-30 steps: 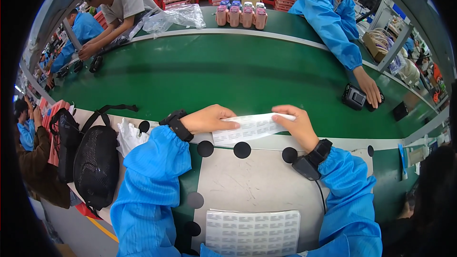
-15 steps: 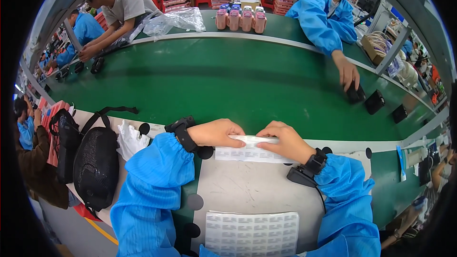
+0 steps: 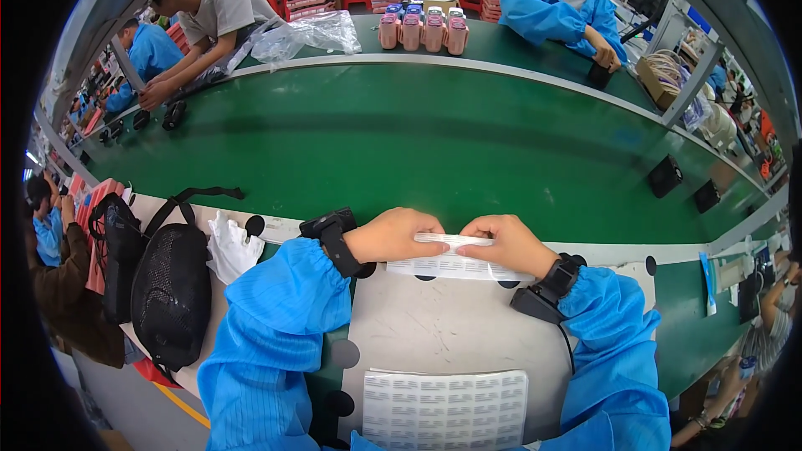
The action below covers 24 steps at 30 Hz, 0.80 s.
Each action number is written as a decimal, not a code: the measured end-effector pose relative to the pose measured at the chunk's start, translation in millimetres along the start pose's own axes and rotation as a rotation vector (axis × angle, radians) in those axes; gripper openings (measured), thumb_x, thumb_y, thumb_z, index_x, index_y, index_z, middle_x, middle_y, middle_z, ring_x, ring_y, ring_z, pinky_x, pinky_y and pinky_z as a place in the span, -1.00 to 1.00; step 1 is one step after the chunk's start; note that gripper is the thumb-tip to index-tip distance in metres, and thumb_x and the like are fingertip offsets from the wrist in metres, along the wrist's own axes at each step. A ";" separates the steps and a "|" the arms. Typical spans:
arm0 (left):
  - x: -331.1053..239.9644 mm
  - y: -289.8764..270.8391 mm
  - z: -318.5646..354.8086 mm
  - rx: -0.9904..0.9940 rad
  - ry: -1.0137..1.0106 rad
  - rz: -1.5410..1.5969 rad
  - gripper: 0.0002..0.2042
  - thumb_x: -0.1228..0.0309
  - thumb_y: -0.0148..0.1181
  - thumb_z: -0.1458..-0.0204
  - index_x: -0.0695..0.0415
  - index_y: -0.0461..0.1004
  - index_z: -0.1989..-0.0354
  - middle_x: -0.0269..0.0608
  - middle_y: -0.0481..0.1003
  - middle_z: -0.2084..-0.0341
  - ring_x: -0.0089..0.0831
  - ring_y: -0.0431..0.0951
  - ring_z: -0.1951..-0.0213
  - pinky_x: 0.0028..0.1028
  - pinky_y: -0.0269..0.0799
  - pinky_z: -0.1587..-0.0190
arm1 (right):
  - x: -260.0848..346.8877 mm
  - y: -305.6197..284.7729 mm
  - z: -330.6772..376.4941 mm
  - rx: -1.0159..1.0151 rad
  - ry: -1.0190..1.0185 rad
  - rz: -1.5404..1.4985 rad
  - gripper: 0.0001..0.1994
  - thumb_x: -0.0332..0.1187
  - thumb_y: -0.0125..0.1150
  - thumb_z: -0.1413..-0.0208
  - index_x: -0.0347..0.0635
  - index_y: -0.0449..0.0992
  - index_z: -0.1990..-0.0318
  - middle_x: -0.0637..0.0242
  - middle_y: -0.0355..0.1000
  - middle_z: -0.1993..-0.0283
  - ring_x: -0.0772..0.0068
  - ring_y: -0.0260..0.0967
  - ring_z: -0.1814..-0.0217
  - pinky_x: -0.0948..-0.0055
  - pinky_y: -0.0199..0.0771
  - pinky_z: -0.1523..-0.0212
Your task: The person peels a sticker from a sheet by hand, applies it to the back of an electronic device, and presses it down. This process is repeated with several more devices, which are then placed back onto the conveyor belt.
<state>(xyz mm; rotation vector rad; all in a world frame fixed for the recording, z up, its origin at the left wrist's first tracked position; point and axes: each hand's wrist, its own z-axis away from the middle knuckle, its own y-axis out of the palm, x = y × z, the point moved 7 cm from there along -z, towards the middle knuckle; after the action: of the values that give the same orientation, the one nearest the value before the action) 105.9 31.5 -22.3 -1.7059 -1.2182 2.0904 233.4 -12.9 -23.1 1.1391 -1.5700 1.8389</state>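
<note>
Between my two hands is a white label sheet (image 3: 434, 266), a narrow piece with rows of small print, its upper edge bent over. My left hand (image 3: 394, 235) pinches it near the middle, thumb along the top. Just to the right, my right hand (image 3: 506, 244) grips the same piece between thumb and curled fingers. Both hands hover over the far edge of the pale work board (image 3: 451, 326). Closer to me, a larger sheet of labels (image 3: 444, 407) lies flat on that board.
A black mesh bag (image 3: 170, 292) and a crumpled white glove (image 3: 231, 245) lie at left. Beyond the board runs a green conveyor belt (image 3: 376, 142) carrying black devices (image 3: 665, 176) at right. Across it, a co-worker (image 3: 551, 8) handles a black item; pink bottle-like items (image 3: 422, 32) stand there.
My hands have shifted slightly right, and the sheet's upper edge is now more folded over. The co-worker at right has lifted a black device off the belt onto the far table.
</note>
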 end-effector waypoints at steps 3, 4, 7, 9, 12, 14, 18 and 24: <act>1.3 0.7 0.4 0.044 -0.020 0.062 -0.72 0.20 0.14 0.03 0.20 0.48 0.34 -0.18 0.50 0.53 -0.45 0.47 0.52 -0.51 0.35 0.44 | 4.1 -2.7 -0.5 -0.015 0.049 -0.025 -0.77 -0.27 0.29 0.13 -0.25 0.52 0.38 0.31 0.44 0.50 0.56 0.33 0.53 0.57 0.30 0.49; 1.9 0.6 0.5 0.038 -0.019 0.057 -0.72 0.20 0.14 0.03 0.20 0.48 0.34 -0.18 0.50 0.53 -0.46 0.47 0.51 -0.51 0.35 0.44 | 4.1 -3.7 -0.4 -0.022 0.073 -0.037 -0.76 -0.27 0.30 0.14 -0.25 0.52 0.38 0.32 0.44 0.51 0.57 0.32 0.53 0.58 0.30 0.49; 3.6 1.2 0.8 0.023 -0.017 0.049 -0.72 0.20 0.14 0.02 0.20 0.48 0.34 -0.20 0.50 0.52 -0.48 0.47 0.51 -0.52 0.35 0.44 | 4.2 -4.5 -0.6 -0.059 0.037 0.013 -0.77 -0.26 0.31 0.16 -0.23 0.53 0.40 0.33 0.42 0.53 0.57 0.28 0.56 0.59 0.27 0.52; 4.5 1.7 0.2 0.004 -0.010 0.017 -0.72 0.20 0.15 0.03 0.19 0.48 0.34 -0.20 0.50 0.52 -0.48 0.47 0.51 -0.53 0.35 0.44 | 3.1 -4.6 -1.4 -0.076 0.016 0.039 -0.77 -0.25 0.32 0.17 -0.22 0.53 0.41 0.34 0.41 0.54 0.57 0.26 0.57 0.59 0.26 0.53; 7.1 1.1 0.3 -0.021 -0.004 0.010 -0.72 0.20 0.15 0.03 0.19 0.48 0.34 -0.20 0.50 0.52 -0.48 0.47 0.51 -0.53 0.34 0.44 | -2.3 -8.0 -1.6 -0.118 0.033 0.173 -0.77 -0.22 0.33 0.19 -0.19 0.54 0.45 0.37 0.40 0.55 0.55 0.23 0.57 0.57 0.23 0.54; 8.2 0.6 0.3 -0.042 0.003 0.029 -0.73 0.20 0.16 0.04 0.18 0.48 0.35 -0.20 0.50 0.53 -0.48 0.47 0.52 -0.54 0.34 0.45 | -6.5 -8.5 -2.8 -0.140 -0.021 0.177 -0.77 -0.21 0.34 0.20 -0.18 0.54 0.47 0.38 0.40 0.55 0.55 0.23 0.55 0.57 0.23 0.53; 4.7 0.8 2.1 -0.115 0.015 -0.005 -0.73 0.20 0.16 0.05 0.18 0.48 0.36 -0.22 0.50 0.55 -0.48 0.48 0.53 -0.54 0.34 0.45 | -6.2 -10.9 -3.8 -0.167 -0.082 0.162 -0.76 -0.19 0.35 0.22 -0.17 0.53 0.51 0.40 0.39 0.55 0.54 0.22 0.51 0.55 0.23 0.50; 8.1 0.5 0.2 -0.106 0.018 0.017 -0.74 0.21 0.16 0.06 0.17 0.48 0.36 -0.24 0.51 0.55 -0.48 0.48 0.55 -0.54 0.34 0.46 | -10.2 -11.5 -4.4 -0.149 0.053 0.120 -0.77 -0.20 0.36 0.23 -0.17 0.53 0.52 0.39 0.39 0.54 0.52 0.23 0.47 0.53 0.24 0.47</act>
<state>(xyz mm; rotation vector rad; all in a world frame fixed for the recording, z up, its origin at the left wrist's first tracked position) 103.3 35.9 -28.6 -1.7814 -1.3364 2.0494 246.8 -4.4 -24.9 0.9404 -1.7465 1.7772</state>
